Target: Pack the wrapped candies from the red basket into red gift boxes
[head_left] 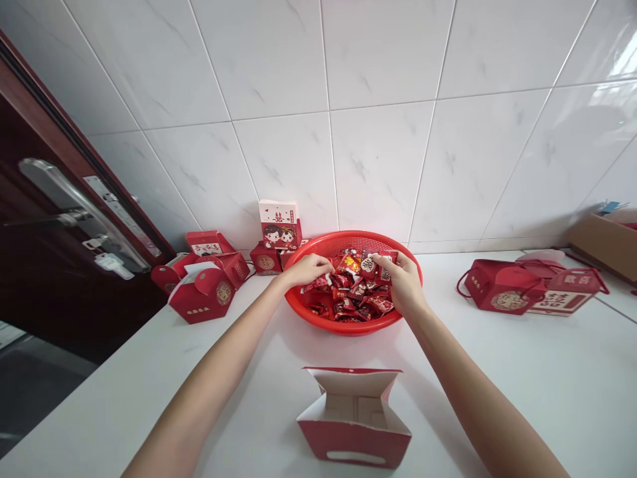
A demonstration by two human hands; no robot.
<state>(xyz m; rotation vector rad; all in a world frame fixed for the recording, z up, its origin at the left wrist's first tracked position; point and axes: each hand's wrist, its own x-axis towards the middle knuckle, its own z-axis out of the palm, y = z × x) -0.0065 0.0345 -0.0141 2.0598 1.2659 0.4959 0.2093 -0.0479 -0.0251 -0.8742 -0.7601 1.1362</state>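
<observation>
A red plastic basket [293,309] holds many candies in red wrappers [348,292]. My left hand [309,269] reaches over its left rim, fingers bent together at the candies; whatever they hold is hidden. On the right side my right hand [405,285] pinches a red wrapped candy [386,265] between thumb and fingers, above the pile. A dark red paper box [355,438] stands in front of the basket, its top open and its white inside bare.
Several red gift boxes [206,292] stand at the left, near a dark door [44,265]. A decorated box [279,226] rests behind the basket against the tiled wall [378,172]. More red boxes [507,285] and a brown carton [604,245] are at the right.
</observation>
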